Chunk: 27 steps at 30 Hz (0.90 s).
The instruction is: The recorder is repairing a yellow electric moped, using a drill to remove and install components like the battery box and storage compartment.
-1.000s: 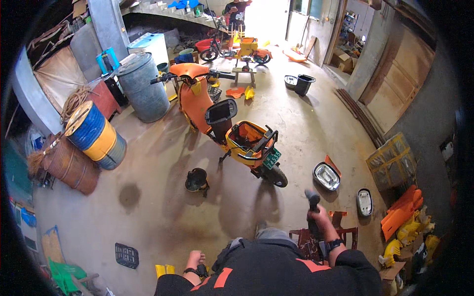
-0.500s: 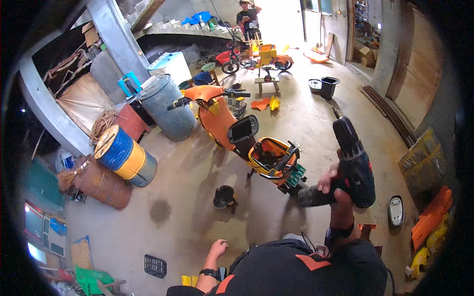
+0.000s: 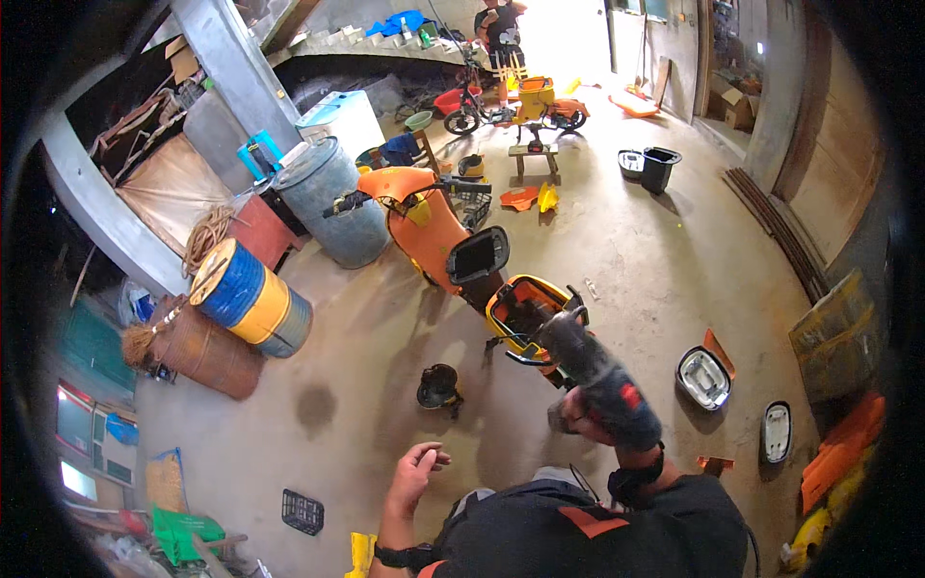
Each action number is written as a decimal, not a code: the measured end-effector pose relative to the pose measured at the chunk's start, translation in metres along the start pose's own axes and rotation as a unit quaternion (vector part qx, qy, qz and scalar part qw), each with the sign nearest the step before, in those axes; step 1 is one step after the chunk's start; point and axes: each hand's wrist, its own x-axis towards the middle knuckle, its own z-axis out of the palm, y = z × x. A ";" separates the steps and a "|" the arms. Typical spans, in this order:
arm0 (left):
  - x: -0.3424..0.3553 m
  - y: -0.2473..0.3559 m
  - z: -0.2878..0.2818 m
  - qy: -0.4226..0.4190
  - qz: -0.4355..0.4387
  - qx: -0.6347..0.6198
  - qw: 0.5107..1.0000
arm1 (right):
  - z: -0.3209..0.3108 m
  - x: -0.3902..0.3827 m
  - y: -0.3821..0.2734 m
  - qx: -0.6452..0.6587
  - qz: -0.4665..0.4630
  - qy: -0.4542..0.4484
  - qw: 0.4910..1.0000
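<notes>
My right hand (image 3: 582,420) is wrapped round the handle of a black cordless drill (image 3: 609,387), slightly blurred. The drill's front overlaps the rear of a partly stripped orange electric scooter (image 3: 424,231), so I cannot tell whether it touches. Just left of the drill gapes the scooter's open yellow-rimmed rear compartment (image 3: 520,310). My left hand (image 3: 414,477) is held in front of my body, holding nothing, with its fingers loosely apart. Above it on the floor sits a black helmet-like thing (image 3: 439,387).
Blue-yellow (image 3: 255,301), rusty (image 3: 207,352) and grey-blue (image 3: 332,207) drums line the left. Two upturned scooter seats (image 3: 703,378) (image 3: 776,432) lie right. Further back are a wooden stool (image 3: 533,159), a second scooter (image 3: 540,101) and a standing person (image 3: 499,34). A black crate (image 3: 303,512) lies lower left.
My right hand has swung the drill left and down to the scooter's rear. My left hand has come up a little and its fingers show more. A seat that the drill hid now shows.
</notes>
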 end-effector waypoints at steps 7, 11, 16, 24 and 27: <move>0.016 0.056 0.057 -0.115 0.092 -0.288 0.946 | 0.038 0.040 0.063 -0.001 -0.072 -0.197 0.978; 0.040 0.048 0.056 -0.069 0.059 -0.451 0.888 | 0.076 0.058 0.075 -0.045 -0.111 -0.262 0.958; 0.067 0.029 0.000 0.070 -0.036 -0.624 0.777 | 0.131 0.087 0.079 -0.138 -0.114 -0.353 0.918; 0.131 -0.009 -0.128 0.174 -0.002 -0.488 0.856 | 0.234 0.185 0.110 -0.349 -0.154 -0.361 0.851; 0.150 -0.020 -0.185 0.165 -0.027 -0.535 0.828 | 0.277 0.222 0.109 -0.343 -0.139 -0.384 0.846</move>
